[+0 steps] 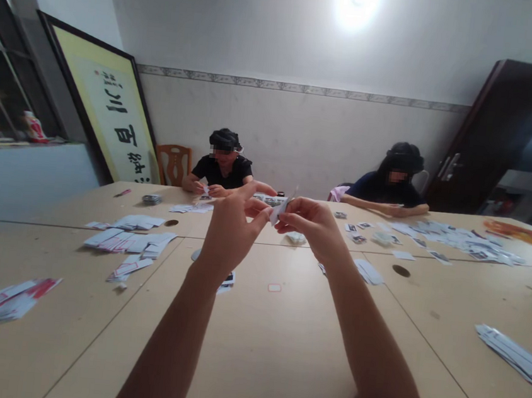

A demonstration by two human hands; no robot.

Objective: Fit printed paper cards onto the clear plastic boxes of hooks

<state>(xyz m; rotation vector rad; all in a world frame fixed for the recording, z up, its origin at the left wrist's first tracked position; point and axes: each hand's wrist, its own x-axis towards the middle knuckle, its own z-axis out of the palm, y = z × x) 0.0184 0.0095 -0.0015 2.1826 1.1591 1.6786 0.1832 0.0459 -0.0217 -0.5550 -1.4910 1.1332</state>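
Above the middle of the table both my hands are raised and meet at a small piece of white paper. My left hand pinches its left edge between thumb and fingers, with the index finger stretched out above. The thumb and bent fingers of my right hand grip its right side. The paper looks folded and stands tilted; what is on it cannot be made out. Below my hands, a small red-bordered label lies flat on the wooden table. Partly behind my left wrist are some small printed cards.
Stacks of white paper slips lie to the left, with more slips near the left edge. Scattered cards cover the far right, and a bundle of strips lies nearer. Two people sit across the table, handling small items.
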